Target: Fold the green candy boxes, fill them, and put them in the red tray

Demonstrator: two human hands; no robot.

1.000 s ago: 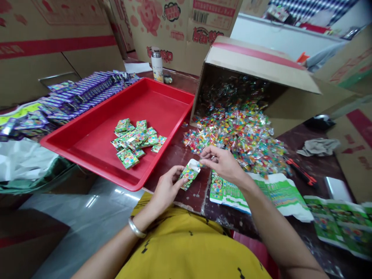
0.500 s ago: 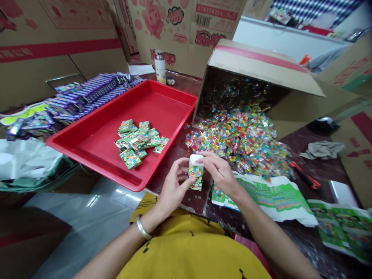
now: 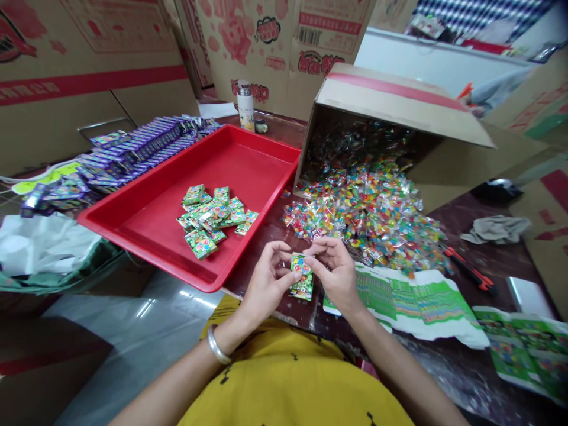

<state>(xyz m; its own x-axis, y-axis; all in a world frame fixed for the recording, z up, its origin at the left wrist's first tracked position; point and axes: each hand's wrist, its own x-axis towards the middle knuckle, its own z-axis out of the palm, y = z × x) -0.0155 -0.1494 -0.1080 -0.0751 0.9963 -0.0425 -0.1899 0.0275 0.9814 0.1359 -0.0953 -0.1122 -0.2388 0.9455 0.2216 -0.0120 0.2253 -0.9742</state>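
Both hands grip one small green printed box [image 3: 302, 278] just above the near edge of the dark table [image 3: 275, 234]. My left hand [image 3: 265, 284] holds its left side. My right hand [image 3: 333, 269] pinches its top end, where the flap now lies closed. Right beyond the hands lies a heap of colourful wrapped candies [image 3: 364, 216], spilling from a tipped cardboard box [image 3: 399, 106]. A red tray [image 3: 146, 228] to the left holds a small pile of green boxes [image 3: 212, 216] like the one held.
Flat green box blanks [image 3: 421, 302] lie fanned to the right of my hands. Purple boxes [image 3: 128, 148] are stacked left of the tray. An orange-handled cutter [image 3: 468, 266], a grey cloth [image 3: 494, 228] and a flask [image 3: 245, 106] also sit on the table. Big cartons stand behind.
The box was tilted with its white top flap open. It was turned upright between both hands, and my right hand has pressed the flap shut.
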